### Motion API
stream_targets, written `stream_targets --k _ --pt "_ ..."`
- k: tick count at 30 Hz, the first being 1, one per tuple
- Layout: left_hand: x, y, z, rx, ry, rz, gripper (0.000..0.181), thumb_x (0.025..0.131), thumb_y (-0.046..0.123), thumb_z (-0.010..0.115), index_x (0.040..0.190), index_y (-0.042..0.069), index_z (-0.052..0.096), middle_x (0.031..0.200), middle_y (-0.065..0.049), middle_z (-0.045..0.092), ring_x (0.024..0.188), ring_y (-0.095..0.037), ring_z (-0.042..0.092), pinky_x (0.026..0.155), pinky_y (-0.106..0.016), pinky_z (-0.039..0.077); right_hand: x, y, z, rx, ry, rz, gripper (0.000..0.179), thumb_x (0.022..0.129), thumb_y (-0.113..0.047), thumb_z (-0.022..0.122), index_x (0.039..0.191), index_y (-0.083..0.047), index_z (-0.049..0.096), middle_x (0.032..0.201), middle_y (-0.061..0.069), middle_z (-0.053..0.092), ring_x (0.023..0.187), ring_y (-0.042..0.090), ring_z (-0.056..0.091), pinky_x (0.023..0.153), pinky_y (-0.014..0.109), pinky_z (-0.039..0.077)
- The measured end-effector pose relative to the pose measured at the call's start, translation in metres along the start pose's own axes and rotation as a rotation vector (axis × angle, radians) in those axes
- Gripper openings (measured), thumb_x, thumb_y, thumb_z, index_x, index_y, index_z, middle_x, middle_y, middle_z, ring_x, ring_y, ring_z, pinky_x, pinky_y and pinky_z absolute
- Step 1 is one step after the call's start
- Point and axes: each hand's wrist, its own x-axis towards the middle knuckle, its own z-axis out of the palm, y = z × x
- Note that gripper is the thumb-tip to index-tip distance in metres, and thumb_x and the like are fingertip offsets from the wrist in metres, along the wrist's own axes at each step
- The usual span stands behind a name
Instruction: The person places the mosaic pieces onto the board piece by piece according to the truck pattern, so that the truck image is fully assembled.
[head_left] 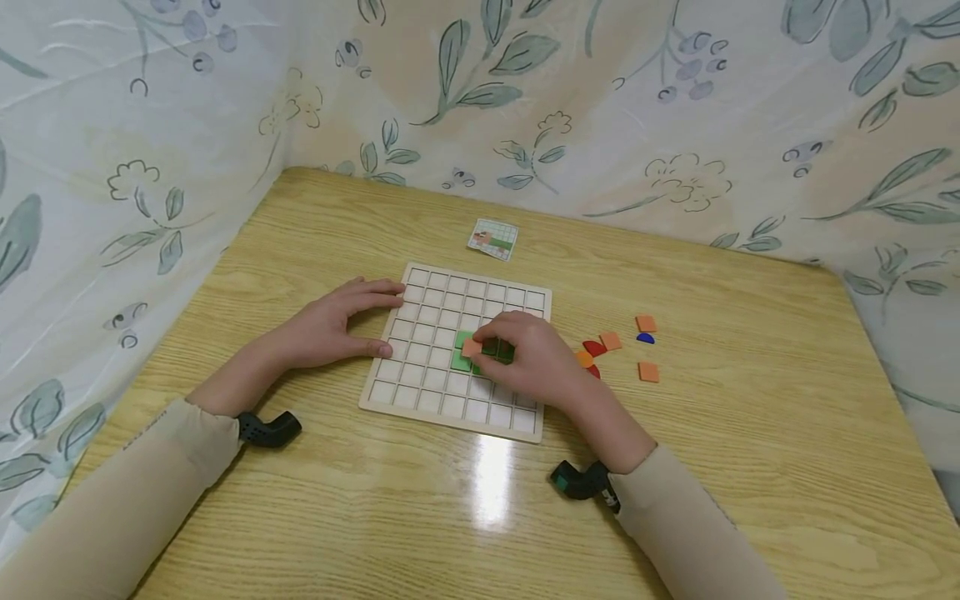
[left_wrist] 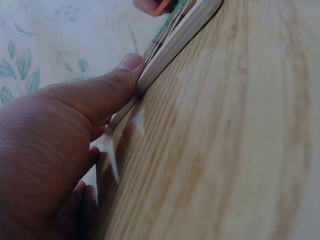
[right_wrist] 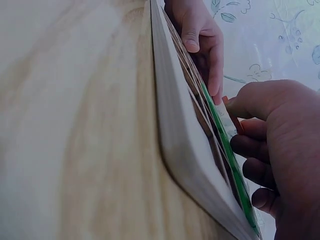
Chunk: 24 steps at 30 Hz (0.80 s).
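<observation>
A square wooden grid board (head_left: pixel 420 377) lies flat on the table. Green tiles (head_left: pixel 460 360) sit in cells near its middle, partly covered by my right hand (head_left: pixel 528 354). Between that hand's thumb and fingers I pinch an orange square tile (head_left: pixel 471 347), just over the green ones. In the right wrist view the orange tile (right_wrist: pixel 233 116) stands tilted beside the board's top face. My left hand (head_left: pixel 330 325) rests at the board's left edge with its fingers spread. The left wrist view has the left thumb (left_wrist: pixel 117 80) touching the board's rim.
Right of the board lie loose pieces: several orange squares (head_left: pixel 648 372), red pieces (head_left: pixel 595 347), a yellow-orange piece (head_left: pixel 584 359) and a blue half-round (head_left: pixel 646 338). Behind the board lies a small picture card (head_left: pixel 493 239). A floral cloth (head_left: pixel 600 108) hangs along the table's back and left.
</observation>
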Motion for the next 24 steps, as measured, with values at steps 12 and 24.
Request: stream_targets --k 12,24 --pt "-0.001 0.003 -0.002 0.002 -0.001 -0.012 0.076 0.095 0.042 0.087 0.159 0.012 0.059 0.175 -0.004 0.039 0.166 -0.043 0.015 0.133 -0.064 0.012 0.010 -0.005 0.006 -0.067 -0.019 -0.011 0.022 0.099 -0.034 0.082 0.111 -0.015 0.084 0.101 -0.007 0.073 0.093 0.013 0.063 0.084 0.033 0.056" --pt "0.001 0.000 -0.001 -0.006 0.002 0.001 0.075 0.095 0.041 0.087 0.158 0.013 0.059 0.175 -0.003 0.039 0.166 -0.042 0.015 0.134 -0.064 0.011 0.020 -0.011 0.018 -0.137 -0.041 -0.094 0.023 0.101 -0.038 0.079 0.105 -0.016 0.085 0.095 -0.009 0.070 0.087 0.010 0.062 0.079 0.029 0.055"
